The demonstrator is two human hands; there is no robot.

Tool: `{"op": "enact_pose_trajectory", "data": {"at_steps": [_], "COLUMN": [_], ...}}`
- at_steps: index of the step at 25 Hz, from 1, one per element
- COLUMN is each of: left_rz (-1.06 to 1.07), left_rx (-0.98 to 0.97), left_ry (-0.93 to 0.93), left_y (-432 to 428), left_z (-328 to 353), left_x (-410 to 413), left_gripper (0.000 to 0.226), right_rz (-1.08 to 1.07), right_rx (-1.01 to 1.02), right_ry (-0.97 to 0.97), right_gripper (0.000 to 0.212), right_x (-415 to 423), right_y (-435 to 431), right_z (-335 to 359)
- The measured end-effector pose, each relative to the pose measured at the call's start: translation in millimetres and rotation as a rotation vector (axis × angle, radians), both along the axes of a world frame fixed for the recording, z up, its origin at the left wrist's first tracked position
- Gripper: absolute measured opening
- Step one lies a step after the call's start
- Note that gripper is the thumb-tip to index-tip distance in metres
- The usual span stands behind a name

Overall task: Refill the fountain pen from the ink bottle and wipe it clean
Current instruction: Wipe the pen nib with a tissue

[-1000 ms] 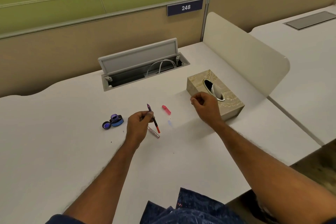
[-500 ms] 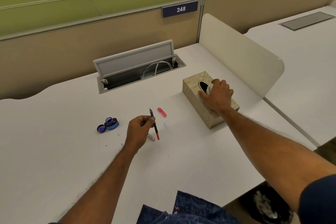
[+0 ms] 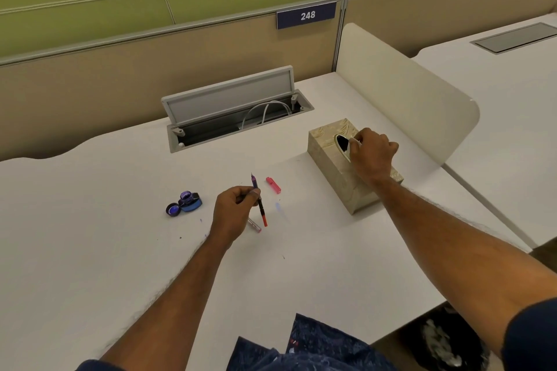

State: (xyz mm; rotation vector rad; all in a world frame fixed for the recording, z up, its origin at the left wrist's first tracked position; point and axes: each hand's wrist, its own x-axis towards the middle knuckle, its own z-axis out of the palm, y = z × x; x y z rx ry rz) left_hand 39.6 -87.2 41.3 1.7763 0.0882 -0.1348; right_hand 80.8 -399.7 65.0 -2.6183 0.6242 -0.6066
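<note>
My left hand [image 3: 233,209] holds the fountain pen's inner section [image 3: 259,202] above the white desk [image 3: 90,250], nib pointing away, red end toward me. A clear barrel piece [image 3: 255,225] lies on the desk just under that hand. The pink cap [image 3: 273,184] lies to the right of the pen. The open ink bottle [image 3: 190,201] and its lid [image 3: 173,209] sit to the left. My right hand [image 3: 373,153] rests on the beige tissue box [image 3: 331,166], fingers pinched on a white tissue [image 3: 352,143] at the slot.
An open cable hatch [image 3: 232,105] with white wires sits at the back of the desk. A cream divider panel [image 3: 404,93] stands right of the tissue box. Small ink spots mark the desk near the pen. My lap is at the bottom edge.
My right hand moved from the desk beside the tissue box onto its top and closed its fingers on a tissue at the slot. The left hand kept the pen nearly still.
</note>
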Motion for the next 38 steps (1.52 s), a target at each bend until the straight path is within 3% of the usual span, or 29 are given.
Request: {"op": "enact_pose_trajectory", "data": {"at_steps": [5,11,15,27,33,38], "left_rz": [0.007,0.025,0.009,-0.051,-0.004,0.017], "left_rx": [-0.013,-0.010,-0.017,0.035,0.036,0.031], "left_ry": [-0.014,-0.029,-0.036,-0.089,-0.092,-0.102], "left_y": [4.7,16.0,19.8,25.6,31.0,35.6], "left_z": [6.8,14.4,20.1,43.4,44.7,43.8], "left_x": [-0.9,-4.9,-10.9,-39.5,-47.6,-46.8], "left_gripper": [0.011,0.009,0.011,0.016,0.021,0.023], "right_rz": [0.051,0.078,0.145,0.419,0.363,0.441], "right_rx": [0.290,0.807,1.056,0.866,1.312,1.488], "right_ry": [-0.329,-0.446,-0.389,-0.139,-0.019,0.047], "right_gripper": [0.018,0.019,0.012,0.027,0.012,0.014], "right_x": [-8.1,-15.2,-27.6,-61.9,-61.4,-71.7], "right_y": [12.3,42.9,82.1,196.7,218.5,220.4], "right_z": [17.4,33.9,27.1,0.4,18.4,22.4]}}
